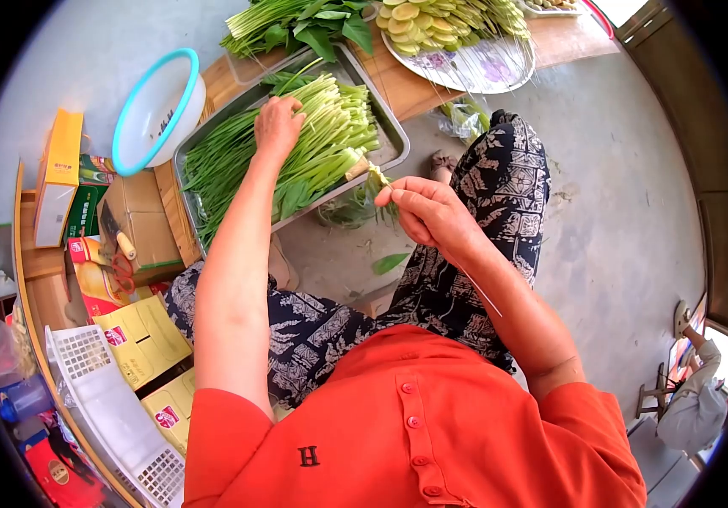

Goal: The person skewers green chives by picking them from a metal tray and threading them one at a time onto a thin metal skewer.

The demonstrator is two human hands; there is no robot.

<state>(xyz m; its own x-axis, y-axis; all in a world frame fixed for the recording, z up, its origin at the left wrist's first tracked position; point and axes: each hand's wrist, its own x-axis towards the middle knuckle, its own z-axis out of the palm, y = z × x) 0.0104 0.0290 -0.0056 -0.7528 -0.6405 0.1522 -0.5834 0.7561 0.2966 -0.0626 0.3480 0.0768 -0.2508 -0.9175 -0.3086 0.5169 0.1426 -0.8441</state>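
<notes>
A metal tray holds long green stems with pale cut ends toward the right. My left hand lies on the stems near the tray's far side, its fingers bent; what they hold, if anything, is hidden. Just off the tray's near right corner, my right hand pinches a thin skewer that runs back under the palm. At the fingertips, a small bit of greenery shows near the pale end of a thicker piece.
Beyond the tray lie leafy greens and a patterned plate with skewered slices. A blue-rimmed basin, cartons and scissors stand left. Another person is at far right. A leaf lies below the tray.
</notes>
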